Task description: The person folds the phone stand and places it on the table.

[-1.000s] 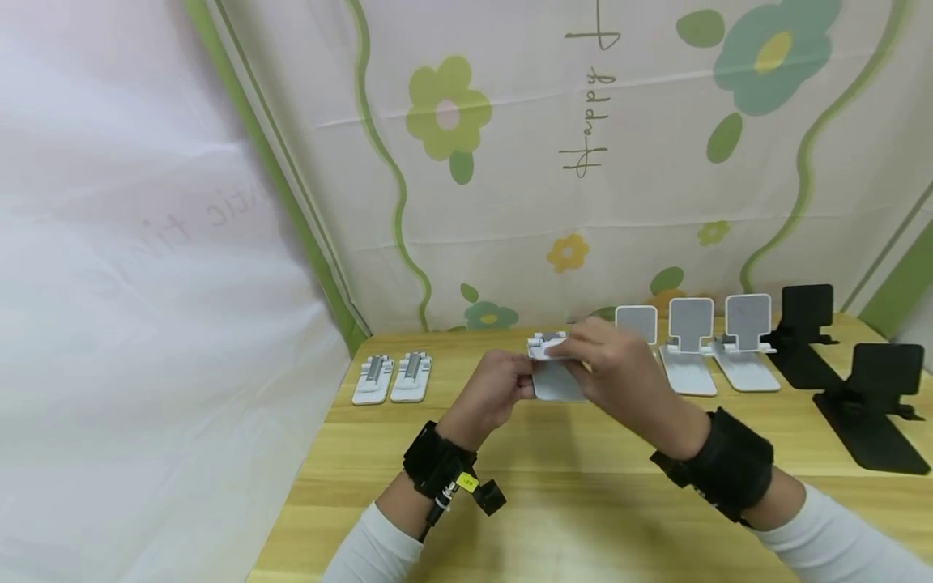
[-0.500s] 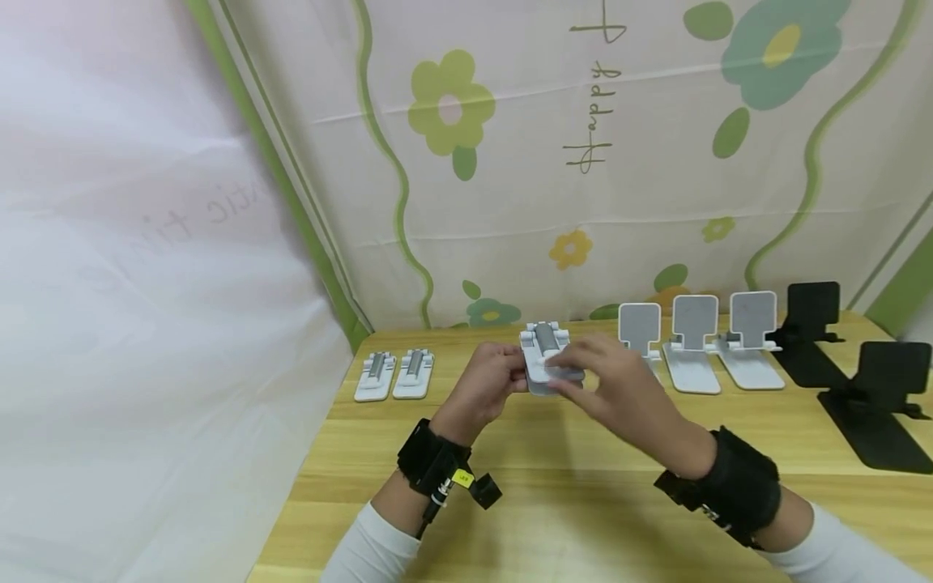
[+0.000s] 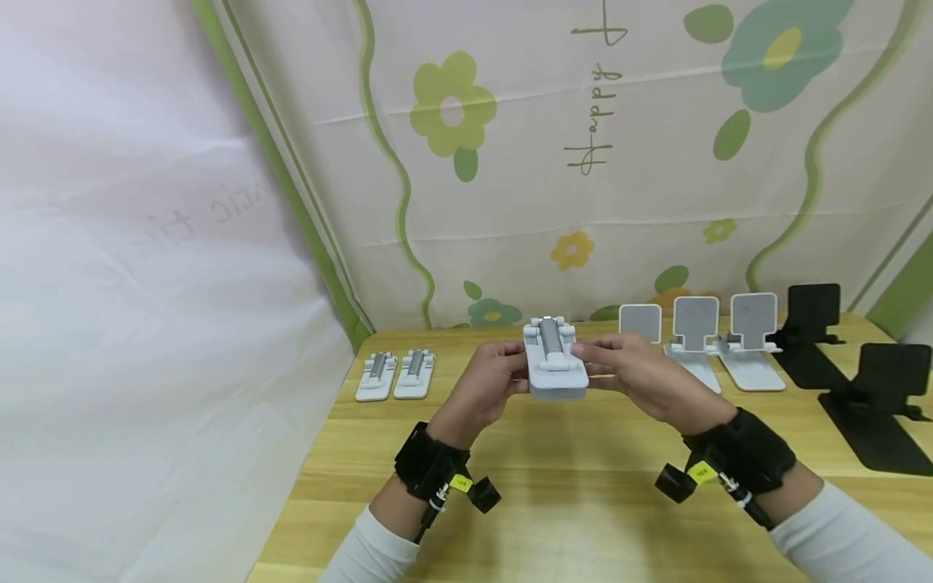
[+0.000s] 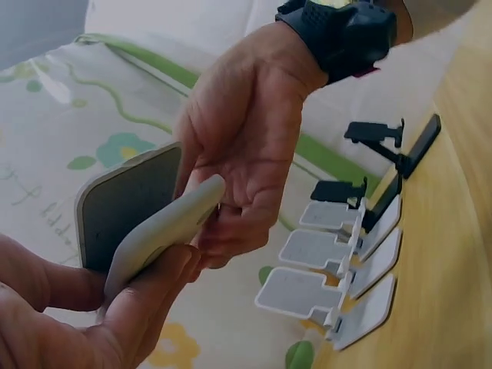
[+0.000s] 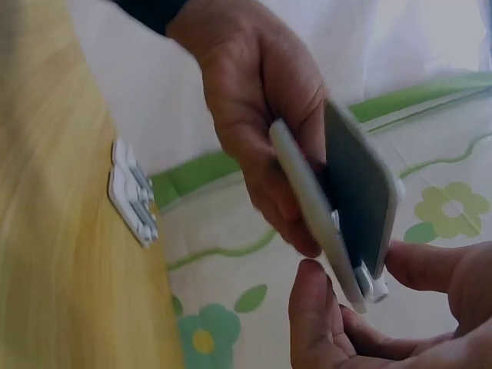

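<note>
Above the table, a white phone stand (image 3: 538, 374) is held between both hands, its grey hinge column facing up. Its two plates lie close together with a wedge-shaped gap between them, seen from the side in the left wrist view on the upper plate (image 4: 165, 227). My left hand (image 3: 483, 380) grips the stand's left edge, thumb and fingers on opposite faces. From the right, my right hand (image 3: 649, 376) pinches the other edge near the hinge, its thumb (image 5: 423, 265) against one plate. Some fingertips are hidden behind the stand.
Two folded white phone stands (image 3: 374, 389) lie at the table's back left. Along the back right stand several unfolded white phone stands (image 3: 695, 324) and two black phone stands (image 3: 892, 376). A printed curtain (image 3: 510, 202) hangs right behind the wooden table (image 3: 568, 502).
The stand's plates have been brought together and it has tilted to show its hinge column. My right hand has moved from its front to its right edge. The left hand keeps its hold.
</note>
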`<state>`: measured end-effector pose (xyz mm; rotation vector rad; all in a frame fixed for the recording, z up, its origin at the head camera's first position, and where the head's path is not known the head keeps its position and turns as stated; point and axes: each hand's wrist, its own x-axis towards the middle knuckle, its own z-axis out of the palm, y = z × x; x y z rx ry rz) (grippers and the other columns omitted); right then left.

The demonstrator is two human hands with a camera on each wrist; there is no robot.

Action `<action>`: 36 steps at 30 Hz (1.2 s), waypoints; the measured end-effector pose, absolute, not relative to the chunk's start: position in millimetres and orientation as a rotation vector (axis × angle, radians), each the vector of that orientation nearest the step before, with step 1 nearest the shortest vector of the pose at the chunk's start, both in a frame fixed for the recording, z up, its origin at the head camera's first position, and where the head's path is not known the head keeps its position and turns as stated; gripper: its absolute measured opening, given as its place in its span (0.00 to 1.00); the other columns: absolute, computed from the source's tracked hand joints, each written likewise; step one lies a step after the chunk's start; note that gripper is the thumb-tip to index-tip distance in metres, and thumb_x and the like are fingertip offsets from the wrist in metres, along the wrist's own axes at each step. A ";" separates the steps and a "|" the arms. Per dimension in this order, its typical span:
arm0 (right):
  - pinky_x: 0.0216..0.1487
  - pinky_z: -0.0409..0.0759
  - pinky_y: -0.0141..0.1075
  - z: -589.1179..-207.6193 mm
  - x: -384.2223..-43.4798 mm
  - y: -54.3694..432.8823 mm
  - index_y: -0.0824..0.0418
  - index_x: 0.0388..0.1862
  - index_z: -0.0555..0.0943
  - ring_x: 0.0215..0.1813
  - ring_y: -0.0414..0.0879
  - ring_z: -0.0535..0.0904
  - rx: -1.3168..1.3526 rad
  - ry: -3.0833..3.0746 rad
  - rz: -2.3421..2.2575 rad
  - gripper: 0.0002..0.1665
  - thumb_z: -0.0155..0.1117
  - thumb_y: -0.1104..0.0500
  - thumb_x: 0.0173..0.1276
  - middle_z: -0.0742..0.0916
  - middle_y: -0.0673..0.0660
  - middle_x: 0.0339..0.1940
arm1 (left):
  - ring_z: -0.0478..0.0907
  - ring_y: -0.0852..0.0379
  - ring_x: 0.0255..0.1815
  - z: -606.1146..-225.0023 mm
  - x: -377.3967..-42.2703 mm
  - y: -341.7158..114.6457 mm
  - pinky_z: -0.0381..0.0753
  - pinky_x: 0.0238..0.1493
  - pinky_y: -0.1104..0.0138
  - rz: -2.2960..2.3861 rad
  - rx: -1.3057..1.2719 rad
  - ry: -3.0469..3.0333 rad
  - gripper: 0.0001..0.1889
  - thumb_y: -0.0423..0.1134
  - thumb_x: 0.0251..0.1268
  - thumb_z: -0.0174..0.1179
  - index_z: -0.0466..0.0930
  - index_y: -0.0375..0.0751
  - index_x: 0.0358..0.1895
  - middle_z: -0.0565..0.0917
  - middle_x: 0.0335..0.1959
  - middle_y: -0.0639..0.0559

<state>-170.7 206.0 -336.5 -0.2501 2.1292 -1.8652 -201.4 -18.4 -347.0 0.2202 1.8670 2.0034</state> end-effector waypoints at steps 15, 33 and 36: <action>0.55 0.84 0.37 -343.3 -171.5 209.2 0.76 0.62 0.76 0.48 0.41 0.85 -0.197 1.992 -1.929 0.25 0.56 0.55 0.81 0.88 0.48 0.43 | 0.83 0.49 0.56 -350.1 -206.2 -27.2 0.85 0.56 0.65 1.949 0.322 1.639 0.20 0.28 0.82 0.42 0.70 0.22 0.69 0.77 0.65 0.29; 0.56 0.84 0.37 -350.3 -171.8 209.7 0.80 0.67 0.71 0.49 0.41 0.84 -0.225 2.003 -1.919 0.30 0.57 0.54 0.81 0.86 0.52 0.49 | 0.86 0.52 0.51 -346.4 -204.4 -24.9 0.88 0.51 0.65 1.863 0.322 1.827 0.20 0.34 0.79 0.56 0.75 0.24 0.65 0.83 0.58 0.35; 0.54 0.85 0.35 -351.6 -172.0 209.7 0.80 0.68 0.70 0.49 0.41 0.84 -0.224 2.026 -1.911 0.31 0.58 0.55 0.81 0.85 0.54 0.51 | 0.87 0.53 0.49 -346.7 -204.3 -24.0 0.88 0.49 0.66 1.851 0.326 1.855 0.19 0.33 0.79 0.55 0.75 0.24 0.65 0.83 0.57 0.34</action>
